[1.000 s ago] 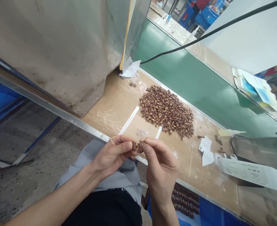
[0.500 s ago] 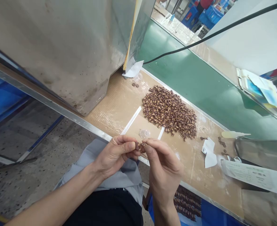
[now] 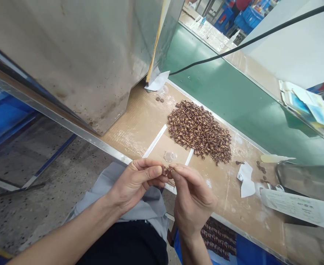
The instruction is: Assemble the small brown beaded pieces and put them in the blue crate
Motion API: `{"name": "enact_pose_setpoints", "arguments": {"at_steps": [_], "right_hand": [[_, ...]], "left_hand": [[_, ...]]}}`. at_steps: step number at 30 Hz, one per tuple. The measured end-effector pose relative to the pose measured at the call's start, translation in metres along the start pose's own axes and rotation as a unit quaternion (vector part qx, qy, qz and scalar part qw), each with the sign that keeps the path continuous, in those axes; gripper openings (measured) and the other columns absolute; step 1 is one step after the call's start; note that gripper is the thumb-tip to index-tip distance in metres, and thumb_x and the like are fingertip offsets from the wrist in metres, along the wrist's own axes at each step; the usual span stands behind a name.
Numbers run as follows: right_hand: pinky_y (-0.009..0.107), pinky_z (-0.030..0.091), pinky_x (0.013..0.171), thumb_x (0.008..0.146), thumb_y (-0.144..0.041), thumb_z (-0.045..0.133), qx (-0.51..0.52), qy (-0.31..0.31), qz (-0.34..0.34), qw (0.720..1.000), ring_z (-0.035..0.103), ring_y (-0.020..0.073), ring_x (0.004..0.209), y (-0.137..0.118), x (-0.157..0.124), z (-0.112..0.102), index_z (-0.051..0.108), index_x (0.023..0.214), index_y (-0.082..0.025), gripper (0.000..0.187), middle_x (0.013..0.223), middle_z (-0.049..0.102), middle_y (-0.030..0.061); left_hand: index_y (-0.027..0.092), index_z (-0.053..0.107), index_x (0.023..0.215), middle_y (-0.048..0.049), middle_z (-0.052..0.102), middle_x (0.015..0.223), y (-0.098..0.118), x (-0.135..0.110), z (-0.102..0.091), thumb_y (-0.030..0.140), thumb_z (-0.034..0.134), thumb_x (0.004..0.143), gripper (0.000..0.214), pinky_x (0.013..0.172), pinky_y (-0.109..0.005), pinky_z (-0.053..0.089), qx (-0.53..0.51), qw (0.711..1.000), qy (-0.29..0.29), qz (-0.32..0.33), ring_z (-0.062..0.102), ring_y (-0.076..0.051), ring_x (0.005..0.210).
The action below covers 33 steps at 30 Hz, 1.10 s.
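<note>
My left hand and my right hand meet fingertip to fingertip over the front edge of the bench. Both pinch a small brown part with gold-coloured bits, mostly covered by the fingers. A large heap of similar brown and gold parts lies just beyond. Between the hands and the heap rests a small clear plastic piece, on brown board flanked by white strips.
A large metal housing rises at the left. To the right lie a crumpled white paper, a pale bottle and a printed sheet. Below the bench, a blue crate holds rows of brown parts. A black cable crosses above.
The fingers have shifted slightly around the small part, and the left fingertips now cover more of its brown side. Both hands stay pinched together in nearly the same place.
</note>
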State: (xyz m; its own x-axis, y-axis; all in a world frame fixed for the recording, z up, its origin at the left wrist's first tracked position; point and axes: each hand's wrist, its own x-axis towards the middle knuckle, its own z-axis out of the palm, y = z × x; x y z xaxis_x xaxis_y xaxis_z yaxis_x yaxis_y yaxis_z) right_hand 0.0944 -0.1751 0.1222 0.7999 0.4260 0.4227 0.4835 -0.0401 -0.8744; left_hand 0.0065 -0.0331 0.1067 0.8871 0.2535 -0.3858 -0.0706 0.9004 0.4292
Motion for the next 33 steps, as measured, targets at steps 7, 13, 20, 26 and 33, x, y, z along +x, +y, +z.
{"name": "enact_pose_setpoints", "arguments": {"at_steps": [7,13,20,26,33], "right_hand": [[0.042,0.08,0.092,0.11,-0.011,0.089,-0.012,-0.008,-0.033,0.999,0.092,0.026,0.101,-0.001,0.003,-0.002,0.093,0.118,-0.031,0.022,0.112,0.093,0.003],[0.042,0.08,0.089,0.109,-0.01,0.089,-0.031,-0.01,-0.065,0.997,0.092,0.0268,0.1,-0.003,0.004,-0.002,0.093,0.123,-0.032,0.026,0.112,0.093,0.0019],[0.041,0.08,0.093,0.106,-0.001,0.089,-0.056,-0.004,-0.125,0.991,0.092,0.0252,0.104,0.001,0.001,-0.001,0.091,0.13,-0.031,0.039,0.119,0.093,0.0018],[0.039,0.077,0.094,0.109,-0.009,0.088,0.012,-0.008,-0.017,1.0,0.091,0.0249,0.103,0.001,0.0,0.003,0.093,0.121,-0.031,0.026,0.113,0.093,0.0023],[0.035,0.075,0.084,0.112,-0.027,0.089,-0.039,0.052,0.084,0.994,0.088,0.0234,0.09,0.015,0.005,-0.042,0.094,0.114,-0.029,0.005,0.104,0.091,0.003]], "left_hand": [[0.017,0.097,0.093,-0.0078,0.092,0.084,0.005,-0.003,0.002,0.038,0.117,0.081,0.031,0.071,-0.016,0.07,0.019,1.0,-0.001,-0.013,0.087,-0.015,0.074],[0.018,0.098,0.093,-0.0072,0.093,0.085,0.008,-0.005,0.005,0.039,0.118,0.079,0.033,0.073,-0.016,0.071,0.036,0.999,0.016,-0.005,0.088,-0.015,0.075],[0.017,0.097,0.091,-0.0062,0.093,0.086,0.007,-0.008,0.01,0.035,0.12,0.075,0.034,0.076,-0.016,0.072,0.035,0.998,0.043,0.01,0.087,-0.013,0.072],[0.018,0.096,0.098,-0.0061,0.092,0.087,0.006,-0.011,0.014,0.039,0.117,0.08,0.034,0.079,-0.021,0.074,0.069,0.995,0.063,0.04,0.087,-0.015,0.075],[0.017,0.095,0.106,-0.0131,0.093,0.102,0.011,-0.013,0.006,0.064,0.101,0.096,0.048,0.077,-0.031,0.076,0.19,0.969,0.099,0.126,0.089,-0.024,0.082]]}}
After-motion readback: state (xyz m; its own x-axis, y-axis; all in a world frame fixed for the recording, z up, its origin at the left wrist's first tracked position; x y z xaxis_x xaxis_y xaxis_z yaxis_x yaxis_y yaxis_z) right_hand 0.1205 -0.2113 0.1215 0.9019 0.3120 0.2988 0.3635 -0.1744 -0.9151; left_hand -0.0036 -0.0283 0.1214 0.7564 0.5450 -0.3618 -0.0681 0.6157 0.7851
